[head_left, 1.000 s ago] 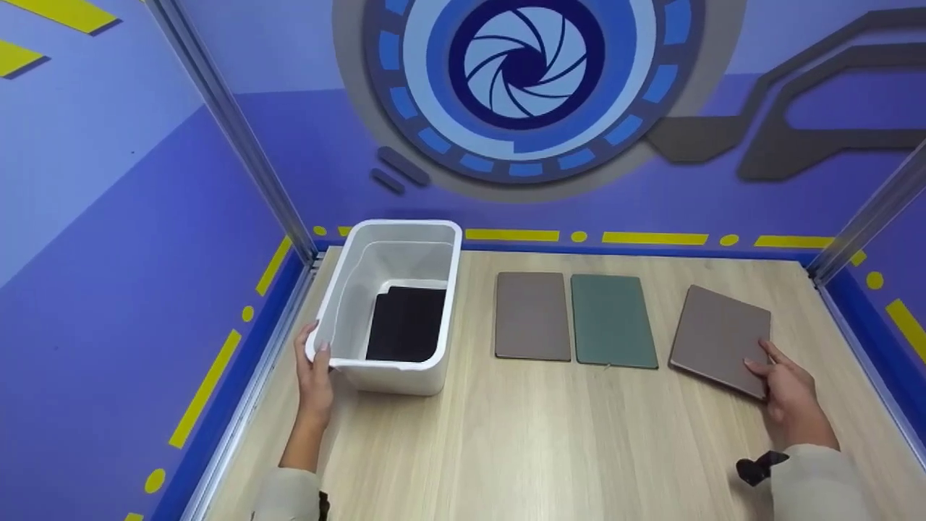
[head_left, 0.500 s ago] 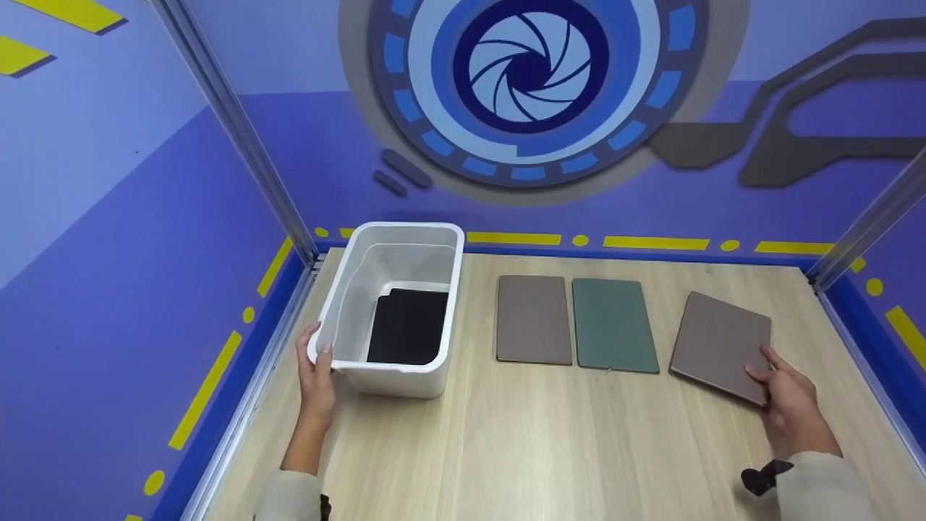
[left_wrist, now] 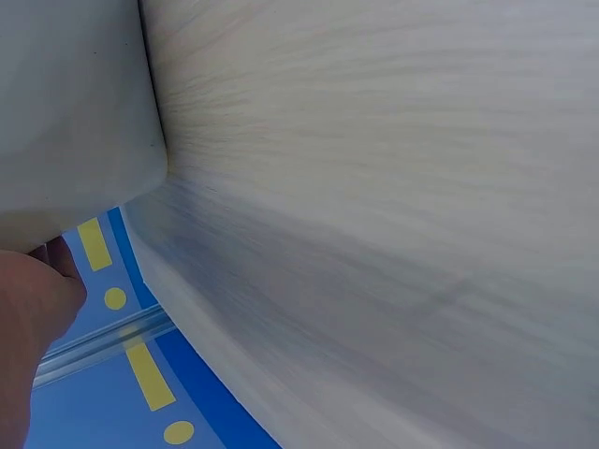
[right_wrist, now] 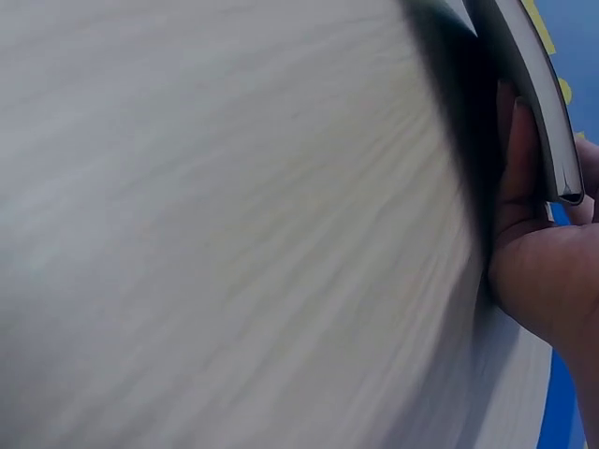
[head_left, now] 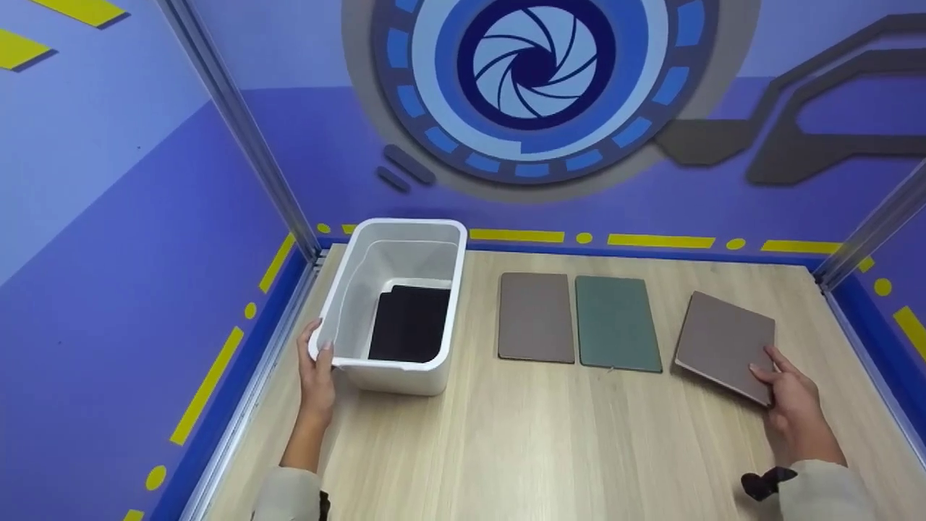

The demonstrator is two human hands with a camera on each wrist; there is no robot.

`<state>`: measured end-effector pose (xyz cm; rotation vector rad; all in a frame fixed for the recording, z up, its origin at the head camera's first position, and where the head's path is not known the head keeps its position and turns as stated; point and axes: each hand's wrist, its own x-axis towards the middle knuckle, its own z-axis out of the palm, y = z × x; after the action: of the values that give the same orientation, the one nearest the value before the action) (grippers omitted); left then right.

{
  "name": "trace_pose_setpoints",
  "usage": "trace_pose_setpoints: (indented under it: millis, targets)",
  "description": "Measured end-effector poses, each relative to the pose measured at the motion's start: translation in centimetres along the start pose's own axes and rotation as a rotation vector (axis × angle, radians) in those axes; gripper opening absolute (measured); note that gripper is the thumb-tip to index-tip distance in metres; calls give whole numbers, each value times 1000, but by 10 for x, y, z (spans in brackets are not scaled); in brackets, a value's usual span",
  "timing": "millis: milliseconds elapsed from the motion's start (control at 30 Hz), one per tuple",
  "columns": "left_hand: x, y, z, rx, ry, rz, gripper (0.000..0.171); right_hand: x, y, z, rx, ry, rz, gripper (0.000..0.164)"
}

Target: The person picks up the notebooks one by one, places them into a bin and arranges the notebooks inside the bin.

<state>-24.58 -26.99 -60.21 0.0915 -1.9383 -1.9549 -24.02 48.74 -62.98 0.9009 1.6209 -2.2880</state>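
Note:
In the head view my left hand grips the near-left corner of a white plastic bin, thumb outside the front and fingers over the rim. Black flat pieces lie on the bin's floor. At the right, my right hand holds a taupe notebook by its near-right corner, thumb on the cover and other fingers underneath. The right wrist view shows this notebook's white page edges tilted above the tabletop, with fingers beneath it. The left wrist view catches only part of the left hand beside the bin wall.
Between bin and held notebook, a second taupe notebook and a green notebook lie flat side by side on the wooden tabletop. Printed blue-purple panels with metal corner posts enclose the back and sides.
The near-left corner of the held notebook has risen slightly, showing more of its front edge. The left hand and bin stay in place; the head view shifts a little.

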Motion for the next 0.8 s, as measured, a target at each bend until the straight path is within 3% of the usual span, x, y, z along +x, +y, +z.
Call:
trace_pose_setpoints:
  millis: [233,467,800]
  targets:
    - [-1,0,-1,5,-9,18,49,-4,0,10,74,-10,-1,91]
    - [1,0,1,-7,6,7,48,-5,0,21,106,34,-26,88]
    - [2,-2,2,-5,-1,8,48,-10,-2,31,134,1,-74,87]
